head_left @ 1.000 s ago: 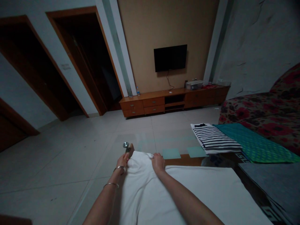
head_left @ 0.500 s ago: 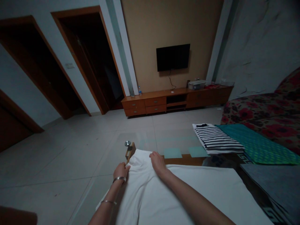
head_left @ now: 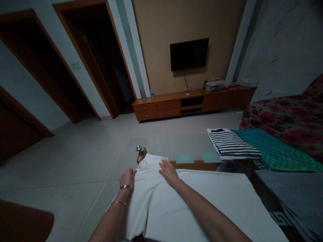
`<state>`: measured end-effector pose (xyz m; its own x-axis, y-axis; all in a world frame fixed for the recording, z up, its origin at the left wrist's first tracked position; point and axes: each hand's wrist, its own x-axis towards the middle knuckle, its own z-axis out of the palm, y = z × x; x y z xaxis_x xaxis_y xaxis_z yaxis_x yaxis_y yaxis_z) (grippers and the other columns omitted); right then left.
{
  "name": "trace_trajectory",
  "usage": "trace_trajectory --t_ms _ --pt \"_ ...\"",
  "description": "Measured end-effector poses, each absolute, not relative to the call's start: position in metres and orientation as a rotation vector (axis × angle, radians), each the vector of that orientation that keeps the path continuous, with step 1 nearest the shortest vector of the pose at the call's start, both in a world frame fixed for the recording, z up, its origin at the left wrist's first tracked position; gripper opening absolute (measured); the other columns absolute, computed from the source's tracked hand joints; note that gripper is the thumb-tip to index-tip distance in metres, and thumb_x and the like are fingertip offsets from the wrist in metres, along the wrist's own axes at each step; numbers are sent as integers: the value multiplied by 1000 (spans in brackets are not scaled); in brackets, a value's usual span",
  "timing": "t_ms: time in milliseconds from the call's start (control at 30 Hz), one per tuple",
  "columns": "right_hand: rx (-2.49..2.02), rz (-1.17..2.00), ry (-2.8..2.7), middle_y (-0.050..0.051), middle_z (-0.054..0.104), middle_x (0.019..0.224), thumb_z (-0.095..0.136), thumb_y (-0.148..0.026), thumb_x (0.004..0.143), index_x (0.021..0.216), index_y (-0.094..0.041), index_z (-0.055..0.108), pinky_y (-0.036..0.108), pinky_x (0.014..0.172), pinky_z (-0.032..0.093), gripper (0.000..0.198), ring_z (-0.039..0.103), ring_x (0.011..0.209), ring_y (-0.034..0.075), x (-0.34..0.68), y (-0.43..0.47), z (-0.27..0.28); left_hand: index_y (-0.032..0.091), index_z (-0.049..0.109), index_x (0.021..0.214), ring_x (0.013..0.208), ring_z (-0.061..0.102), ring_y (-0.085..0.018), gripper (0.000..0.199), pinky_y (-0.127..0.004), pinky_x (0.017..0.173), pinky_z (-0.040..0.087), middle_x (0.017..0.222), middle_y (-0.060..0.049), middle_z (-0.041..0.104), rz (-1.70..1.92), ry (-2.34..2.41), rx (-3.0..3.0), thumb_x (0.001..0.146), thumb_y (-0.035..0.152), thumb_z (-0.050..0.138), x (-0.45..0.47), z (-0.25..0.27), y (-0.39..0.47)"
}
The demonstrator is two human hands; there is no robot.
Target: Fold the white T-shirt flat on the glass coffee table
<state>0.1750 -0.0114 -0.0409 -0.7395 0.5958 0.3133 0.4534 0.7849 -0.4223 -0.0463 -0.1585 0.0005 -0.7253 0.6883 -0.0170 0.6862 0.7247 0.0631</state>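
A white garment (head_left: 209,198) is spread over a glass-topped table (head_left: 185,158), with creases running down its left part. My left hand (head_left: 128,178), wearing bracelets on the wrist, is closed on the garment's left edge near the far corner. My right hand (head_left: 169,172) lies on the cloth by the far edge, its fingers stretched out and pressed down. A narrow strip of the garment lies folded over on the left, between the two hands. Its near end runs out of view below.
On the right lie a folded striped shirt (head_left: 233,144), a green-blue cloth (head_left: 280,151) and grey clothing (head_left: 297,191). A round metal table fitting (head_left: 138,148) stands beyond my left hand. Farther off are a flowered sofa (head_left: 285,117), a wooden TV cabinet (head_left: 169,109) and a brown rounded object (head_left: 24,220) near left.
My right hand has gone from gripping the far edge to lying flat with fingers extended. My left hand has shifted slightly left, drawing the garment's edge with it. The view has tilted a little.
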Motion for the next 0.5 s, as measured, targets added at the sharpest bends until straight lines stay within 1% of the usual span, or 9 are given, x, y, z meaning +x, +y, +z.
trace_trajectory --t_ms 100,233,300,433,500 --pt "-747 396 -2434 11 45 140 46 -24 91 132 -15 48 39 108 31 42 38 131 22 204 -17 -32 20 58 95 79 63 -19 35 -24 61 37 89 -10 70 150 2803 1148 88 49 40 -58 6 -155" --pt "-674 295 -2357 9 54 130 39 -14 91 127 -18 51 40 106 33 38 42 124 20 271 -33 -28 17 55 104 81 63 -17 45 -24 64 40 92 -9 69 270 2727 1076 90 51 28 -73 13 -174" --pt "-699 270 -2354 9 56 126 38 -13 91 124 -19 53 40 104 35 37 44 121 20 317 -39 -31 15 57 101 81 63 -18 49 -24 67 42 92 -8 69 306 2674 1056 88 53 28 -77 15 -195" --pt "-1018 190 -2272 10 58 119 37 -19 92 120 -17 55 40 98 39 33 48 113 21 430 -45 -43 16 61 85 75 63 -22 53 -27 66 44 78 -6 68 301 2538 1035 76 64 39 -81 16 -250" --pt "-1265 93 -2188 13 58 116 35 -23 92 117 -13 55 41 95 40 34 50 109 24 487 -50 -46 17 61 82 76 63 -24 53 -29 67 45 76 -5 68 298 2475 986 68 67 46 -83 13 -277"
